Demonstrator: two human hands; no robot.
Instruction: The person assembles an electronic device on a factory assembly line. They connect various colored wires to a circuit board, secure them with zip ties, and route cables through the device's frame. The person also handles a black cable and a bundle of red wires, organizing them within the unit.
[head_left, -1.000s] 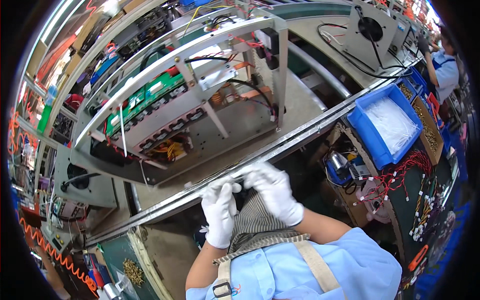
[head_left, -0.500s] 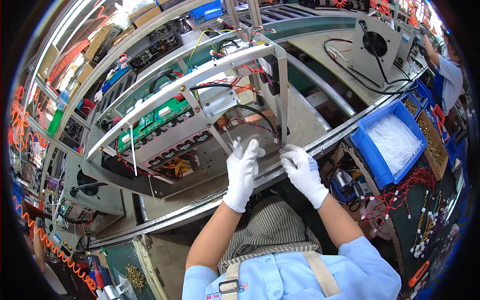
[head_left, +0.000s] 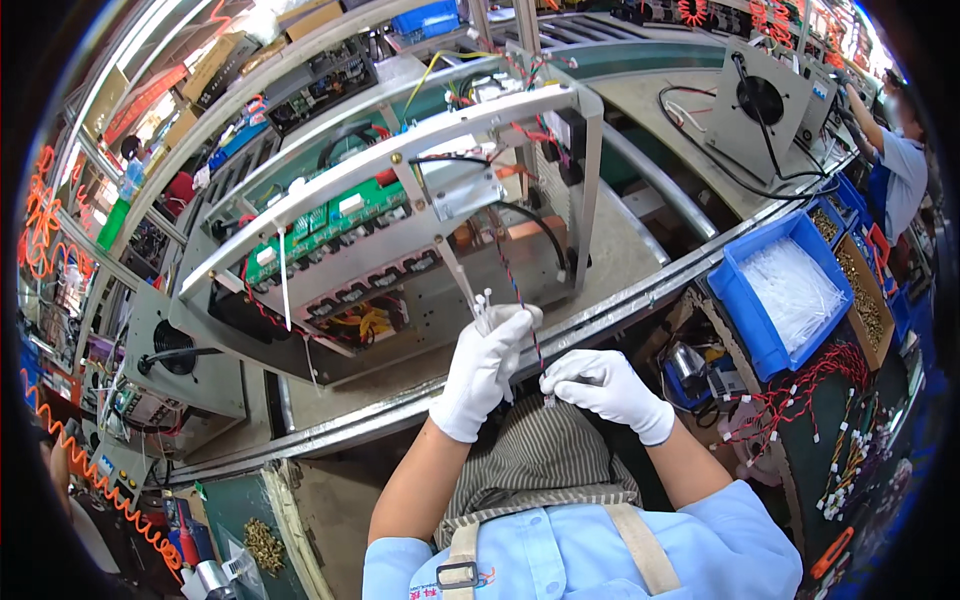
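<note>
In front of me stands an open metal chassis point(head_left: 400, 160) holding a green circuit board point(head_left: 340, 218). A thin twisted red, blue and black wire point(head_left: 509, 278) comes out of it toward me, passing the fingertips of my left hand point(head_left: 480, 372). My left hand is closed around a few white cable ties point(head_left: 482, 312), whose heads stick up; whether it also grips the wire I cannot tell. Lower and to the right, my right hand point(head_left: 610, 388) pinches the wire near its small white end connector. Both hands wear white gloves. One cable tie point(head_left: 285, 280) dangles from the chassis frame.
A blue bin point(head_left: 745, 330) of white cable ties is at my right, beside a box of brass-coloured parts point(head_left: 866, 300). Red wire bundles point(head_left: 800, 405) lie below it. Other fan-fitted units point(head_left: 750, 110) stand on the line. A co-worker point(head_left: 895, 160) is at the far right.
My right hand has moved down toward me, drawing the wire out from the chassis. My left hand has shifted slightly down and left. The chassis appears slightly farther right in view.
</note>
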